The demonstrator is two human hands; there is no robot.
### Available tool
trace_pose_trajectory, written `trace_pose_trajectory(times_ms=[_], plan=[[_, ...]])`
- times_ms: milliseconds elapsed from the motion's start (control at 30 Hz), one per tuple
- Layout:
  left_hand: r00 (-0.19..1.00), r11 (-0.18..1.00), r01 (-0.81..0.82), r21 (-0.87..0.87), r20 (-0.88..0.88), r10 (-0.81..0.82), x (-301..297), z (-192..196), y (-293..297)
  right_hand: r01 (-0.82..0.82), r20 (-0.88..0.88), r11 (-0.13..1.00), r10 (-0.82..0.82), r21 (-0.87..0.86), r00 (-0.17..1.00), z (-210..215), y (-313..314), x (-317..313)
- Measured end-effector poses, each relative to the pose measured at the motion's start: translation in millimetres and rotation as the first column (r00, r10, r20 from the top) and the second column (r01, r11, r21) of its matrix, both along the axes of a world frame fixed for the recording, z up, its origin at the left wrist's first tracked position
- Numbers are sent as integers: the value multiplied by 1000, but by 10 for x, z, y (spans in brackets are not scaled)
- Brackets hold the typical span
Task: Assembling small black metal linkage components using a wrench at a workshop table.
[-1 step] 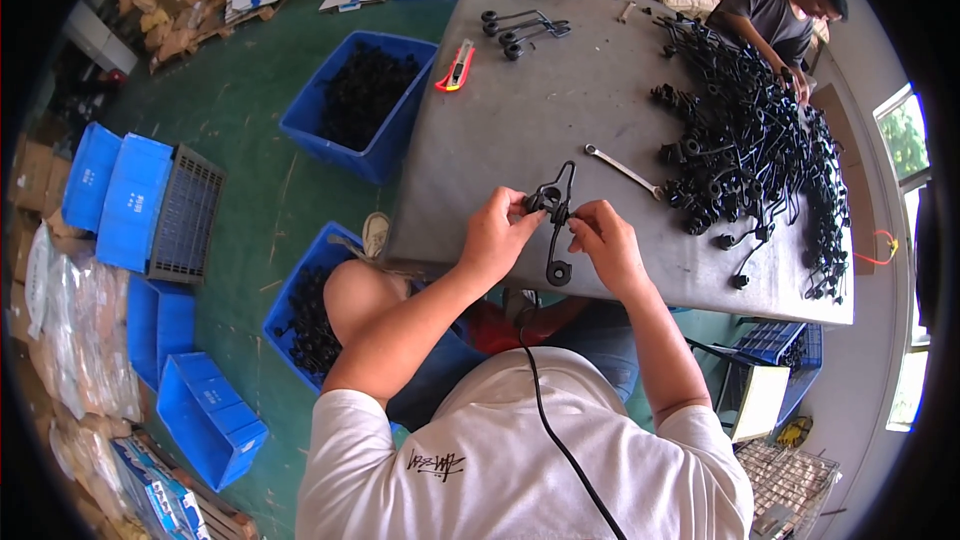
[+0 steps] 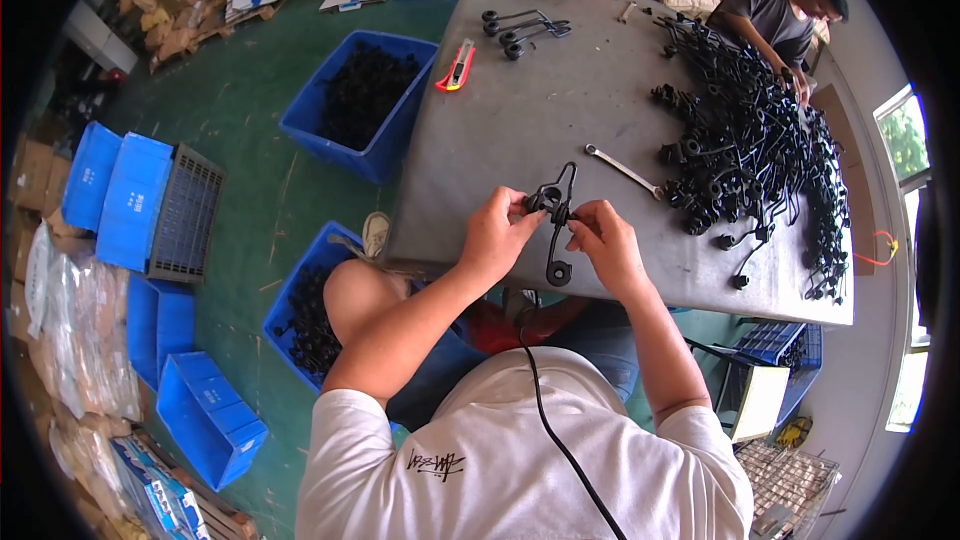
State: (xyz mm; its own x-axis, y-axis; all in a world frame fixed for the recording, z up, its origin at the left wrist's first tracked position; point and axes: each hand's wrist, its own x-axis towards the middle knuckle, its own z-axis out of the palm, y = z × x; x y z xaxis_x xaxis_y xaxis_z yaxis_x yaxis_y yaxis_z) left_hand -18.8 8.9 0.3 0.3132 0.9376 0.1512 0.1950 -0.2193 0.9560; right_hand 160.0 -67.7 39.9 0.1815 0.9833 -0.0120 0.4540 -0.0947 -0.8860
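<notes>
Over the near edge of the table, both hands hold a black bent-rod part (image 2: 554,240). It has a narrow loop at its far end, a round ring at its near end and thicker fittings in the middle. My left hand (image 2: 497,232) pinches a round fitting on its left side between thumb and fingers. At the right of the middle, my right hand (image 2: 606,240) grips the part with bent fingers; its fingertips partly hide the contact. A combination wrench (image 2: 624,172) lies on the table beyond my right hand.
A large heap of similar black parts (image 2: 745,140) covers the table's right side. A red utility knife (image 2: 457,67) and several black parts (image 2: 525,30) lie farther off. Blue bins (image 2: 300,135) stand left of the grey table (image 2: 500,130). Two people work at its far side.
</notes>
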Motion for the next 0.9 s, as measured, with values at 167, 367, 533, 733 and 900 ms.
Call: trace_pose_trajectory(times_ms=[167,367,533,733,900], plan=[[999,999,30,-37,-23,-31,-14,24,12,8,110,973,-35,231,993,-88,-32,-72],[999,999,42,-28,-12,-42,-22,17,15,-10,75,981,-5,196,997,-104,-30,-31],[999,999,35,-32,-12,-36,-17,62,-9,-24,165,999,20,24,986,-74,-15,39],[999,994,36,-103,-27,-39,-4,60,-18,35,239,980,-82,196,968,-138,-40,-22],[1000,998,19,-62,-10,-19,-15,31,-13,-9,109,990,24,-138,994,-120,4,66]])
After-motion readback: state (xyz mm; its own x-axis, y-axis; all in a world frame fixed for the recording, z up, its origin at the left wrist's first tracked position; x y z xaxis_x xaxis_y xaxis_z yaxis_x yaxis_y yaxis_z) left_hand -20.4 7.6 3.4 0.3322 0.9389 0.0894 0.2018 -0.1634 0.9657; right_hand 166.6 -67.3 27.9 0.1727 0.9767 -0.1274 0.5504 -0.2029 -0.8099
